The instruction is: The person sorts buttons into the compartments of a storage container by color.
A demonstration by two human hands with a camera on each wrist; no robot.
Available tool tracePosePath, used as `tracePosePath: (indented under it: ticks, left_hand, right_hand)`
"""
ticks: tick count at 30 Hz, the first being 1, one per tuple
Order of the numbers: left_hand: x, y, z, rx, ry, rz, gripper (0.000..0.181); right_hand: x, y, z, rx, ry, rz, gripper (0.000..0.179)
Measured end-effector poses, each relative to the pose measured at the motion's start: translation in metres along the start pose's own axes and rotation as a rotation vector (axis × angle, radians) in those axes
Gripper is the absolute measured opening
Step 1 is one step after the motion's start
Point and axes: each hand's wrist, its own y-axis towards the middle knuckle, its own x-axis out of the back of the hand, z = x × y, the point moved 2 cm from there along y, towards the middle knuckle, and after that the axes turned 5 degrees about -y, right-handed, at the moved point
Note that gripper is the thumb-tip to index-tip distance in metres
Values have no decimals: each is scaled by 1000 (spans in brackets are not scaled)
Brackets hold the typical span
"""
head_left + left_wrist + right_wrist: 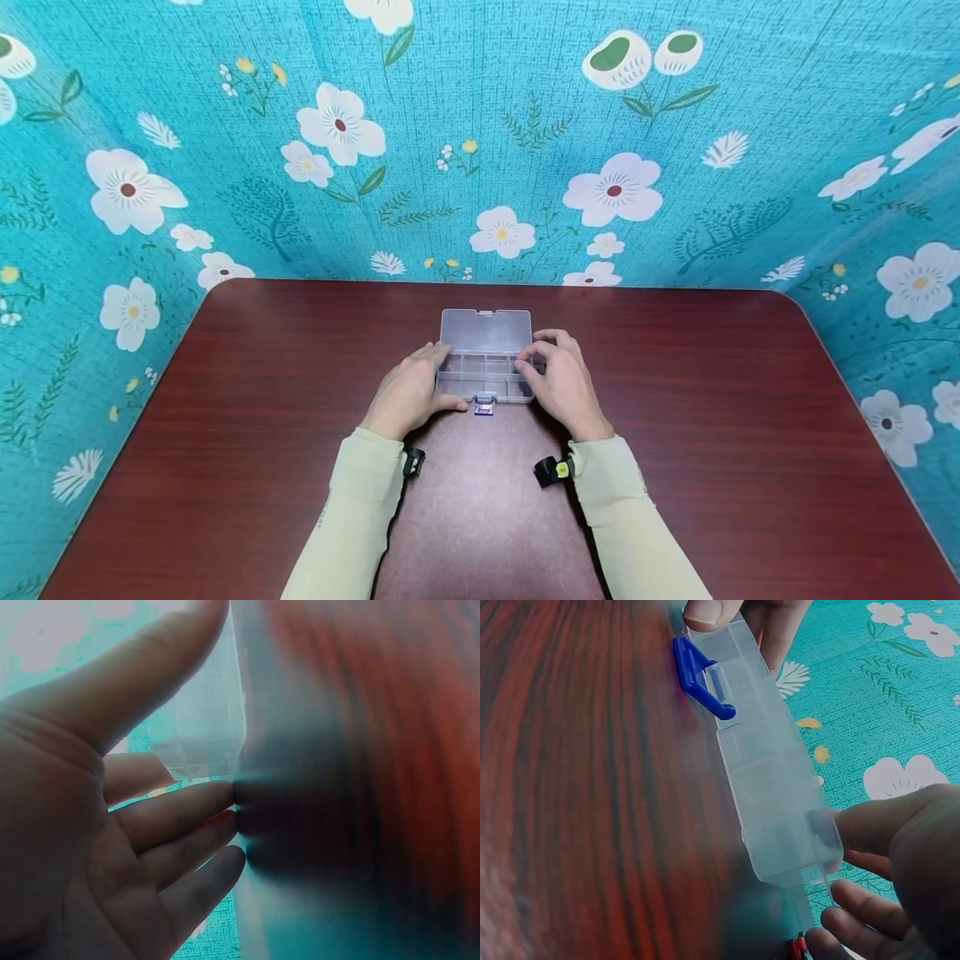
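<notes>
One open compartment box [486, 355] lies between the two hands [408, 387] [564, 383].

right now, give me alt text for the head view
An open, divided clear box lies on a dark red table, the left hand against its left end, the right hand over its right. Behind: blue floral cloth.
</notes>
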Motion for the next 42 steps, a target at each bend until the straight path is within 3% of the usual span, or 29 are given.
tracePosePath:
  ticks: [12, 28, 42]
  left_hand:
    - [1, 0, -1, 7, 13, 6, 97]
    - [0, -1, 0, 11, 13, -1, 96]
    - [0, -2, 0, 8, 14, -8, 97]
  right_hand:
    - [-1, 1, -2, -9, -15, 12, 8]
    - [7, 2, -3, 43, 4, -49, 6]
    - [19, 2, -11, 33, 6, -79, 11]
